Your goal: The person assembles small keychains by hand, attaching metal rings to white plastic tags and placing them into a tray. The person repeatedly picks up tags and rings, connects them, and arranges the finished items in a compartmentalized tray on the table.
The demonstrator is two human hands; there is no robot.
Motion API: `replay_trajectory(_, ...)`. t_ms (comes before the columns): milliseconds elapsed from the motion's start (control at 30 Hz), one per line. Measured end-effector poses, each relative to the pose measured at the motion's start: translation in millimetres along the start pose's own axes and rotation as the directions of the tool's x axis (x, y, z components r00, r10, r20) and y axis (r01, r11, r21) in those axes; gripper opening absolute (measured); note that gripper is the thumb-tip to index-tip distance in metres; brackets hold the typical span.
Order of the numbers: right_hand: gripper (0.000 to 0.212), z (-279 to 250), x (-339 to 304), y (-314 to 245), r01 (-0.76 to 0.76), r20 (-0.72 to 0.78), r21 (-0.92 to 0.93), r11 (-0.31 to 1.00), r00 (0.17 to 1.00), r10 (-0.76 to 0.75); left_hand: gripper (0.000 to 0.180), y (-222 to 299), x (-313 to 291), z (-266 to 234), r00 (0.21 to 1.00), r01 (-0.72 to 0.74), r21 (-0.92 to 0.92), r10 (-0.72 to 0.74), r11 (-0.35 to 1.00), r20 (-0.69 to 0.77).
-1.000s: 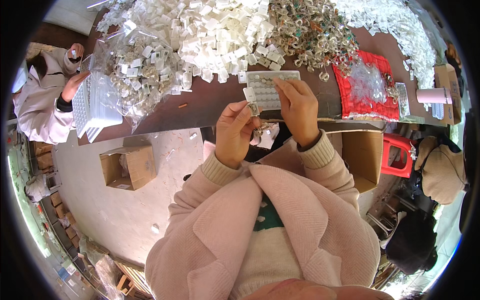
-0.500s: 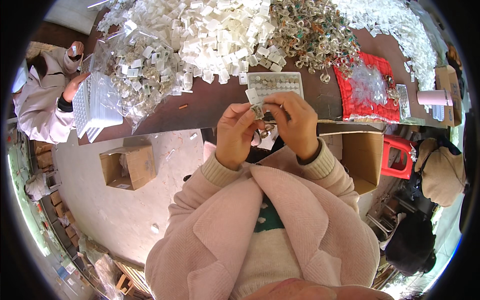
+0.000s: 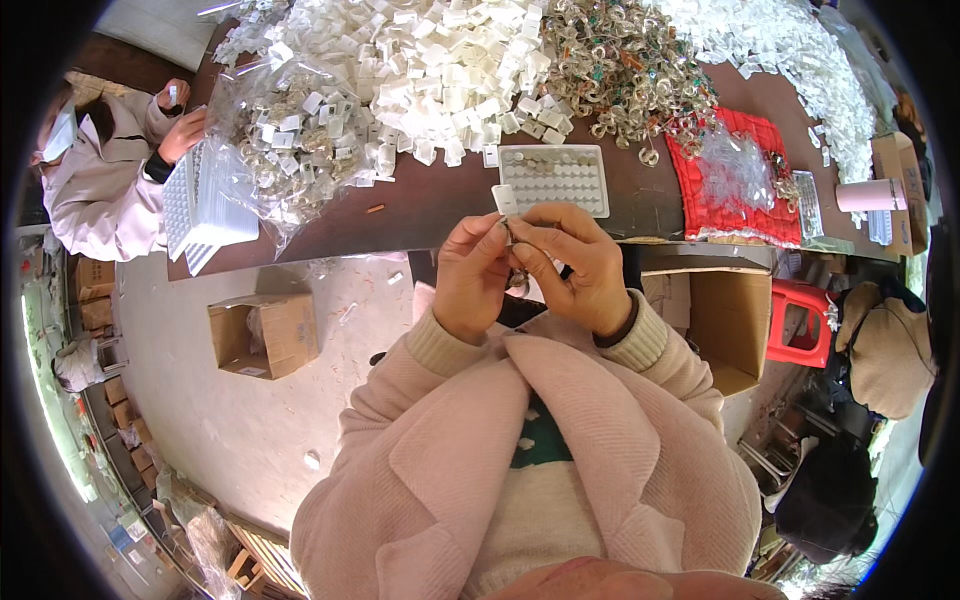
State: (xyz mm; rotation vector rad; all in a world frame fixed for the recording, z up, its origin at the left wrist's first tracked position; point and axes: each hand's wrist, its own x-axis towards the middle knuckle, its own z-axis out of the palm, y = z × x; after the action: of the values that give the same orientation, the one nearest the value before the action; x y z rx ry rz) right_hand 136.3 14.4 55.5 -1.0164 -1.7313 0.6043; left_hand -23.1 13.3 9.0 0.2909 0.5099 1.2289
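My left hand [image 3: 468,278] is closed in a pinch on a small white plastic case [image 3: 503,198], whose lid-like flap stands up past the fingertips. Close against it, my right hand [image 3: 582,268] has thumb and forefinger pinched at the case's lower part; whether a tiny piece is between them is hidden. A shiny trinket [image 3: 518,280] shows just below the fingers, partly covered by them. Beyond both hands a pale tray [image 3: 603,185] with rows of small round pieces lies on the brown table [image 3: 420,200].
Heaped white cases [image 3: 440,75] and shiny trinkets [image 3: 630,70] cover the table's far side. At left stand a filled clear bag [image 3: 290,150] and stacked trays [image 3: 210,205], beside a co-worker [image 3: 110,190]. A red cloth [image 3: 690,190], pink cylinder [image 3: 868,196] and cardboard box [image 3: 735,320] are right.
Both hands have drawn slightly lower, toward me, and the right fingers have closed in on the case. More of the tray now shows. The co-worker's hands have moved toward the stacked trays.
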Motion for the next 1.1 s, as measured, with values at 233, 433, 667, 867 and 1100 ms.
replay_trajectory(233, 0.023, -4.4, 0.7, -5.3, -0.097, -0.118, 0.095, 0.991, 0.987, 0.108, 0.014, 4.5, -6.1, 8.6, 0.998, 0.040, 0.003, -0.040, 0.999, 0.054)
replay_trajectory(433, 0.018, -3.9, 11.2, 1.5, -0.554, 0.144, 0.568, 0.608, 0.795, 0.590, 0.018, 3.4, -5.9, 10.2, 0.978, 0.158, -0.008, -0.155, 0.987, 0.140)
replay_trajectory(667, 0.024, -6.0, 7.5, 4.9, 0.041, -0.020, 0.408, 0.912, 0.999, -0.036, 0.028, 4.7, -11.5, 20.9, 0.983, 0.180, -0.013, -0.179, 0.984, 0.042)
replay_trajectory(867, 0.025, -3.8, 7.6, 3.6, 0.128, -0.030, 0.290, 0.948, 0.992, -0.124, 0.036, 2.2, -11.4, 21.2, 0.974, 0.226, -0.105, -0.223, 0.969, 0.041)
replay_trajectory(1100, 0.023, 3.5, 5.8, 4.8, 0.144, -0.076, 0.228, 0.963, 0.989, -0.130, 0.049, -1.3, -13.1, 20.8, 0.985, 0.168, -0.070, -0.165, 0.983, 0.047)
